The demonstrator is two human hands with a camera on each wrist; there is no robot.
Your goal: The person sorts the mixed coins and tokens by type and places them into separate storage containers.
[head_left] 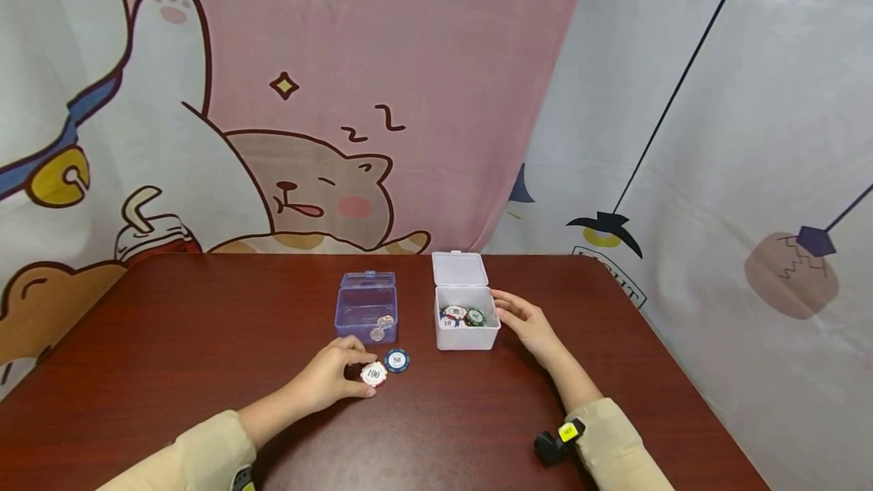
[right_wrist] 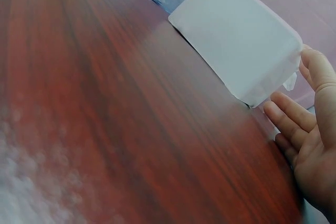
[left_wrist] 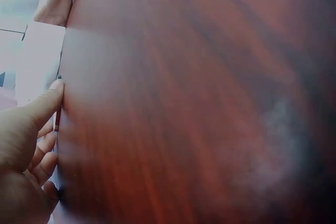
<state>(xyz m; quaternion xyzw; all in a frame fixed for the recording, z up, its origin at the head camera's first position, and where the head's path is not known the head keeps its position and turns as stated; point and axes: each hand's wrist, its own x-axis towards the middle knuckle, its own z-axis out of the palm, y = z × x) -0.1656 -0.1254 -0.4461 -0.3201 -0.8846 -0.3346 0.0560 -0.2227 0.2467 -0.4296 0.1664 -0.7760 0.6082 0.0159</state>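
My left hand [head_left: 330, 376] pinches a red-and-white poker chip [head_left: 373, 374] marked 100 by its edges, thumb on the near side and index finger on the far side. Beside it lies a blue poker chip [head_left: 397, 360] marked 50. My right hand [head_left: 530, 326] touches the right side of a white plastic box [head_left: 467, 338] with extended fingers. Several poker chips [head_left: 464, 315] in mixed colours fill the bottom of that box, whose lid stands raised. Seen from the right wrist, the fingers [right_wrist: 289, 116] are at the box's corner, holding nothing.
Left of the white box stands a translucent blue box [head_left: 366, 309] with its lid raised and a few clear or silvery discs [head_left: 377, 333] inside. Both rest on a dark red-brown table [head_left: 436, 430]. A printed curtain [head_left: 470, 59] hangs behind the table's far edge.
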